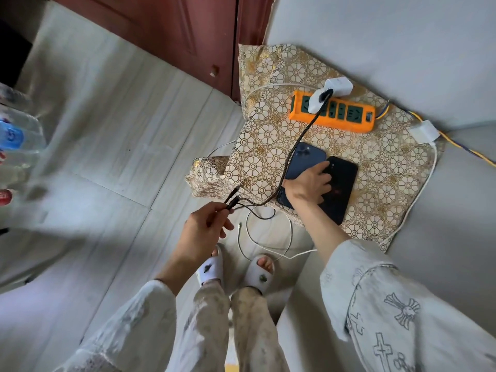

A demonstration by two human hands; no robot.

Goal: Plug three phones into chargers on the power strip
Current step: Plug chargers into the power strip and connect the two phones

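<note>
An orange power strip (332, 122) lies on a small table with a floral cloth (263, 146). Two white chargers sit at its far end: one (316, 102) plugged in with a black braided cable (300, 146), another (338, 85) just behind it. My left hand (206, 226) pinches that cable near its split connector ends (233, 197), out over the floor. My right hand (308, 183) rests on two dark phones lying face down: a blue one (306, 159) and a black one (341, 189). Its fingers curl over them. A third phone is not visible.
A third white charger (425, 131) lies at the cloth's right edge, its white cable (268, 242) looping down to the floor by my slippered feet (236, 269). A red wooden door (161, 28) stands behind. Plastic bottles (16, 135) are at the left. A grey surface borders the table on the right.
</note>
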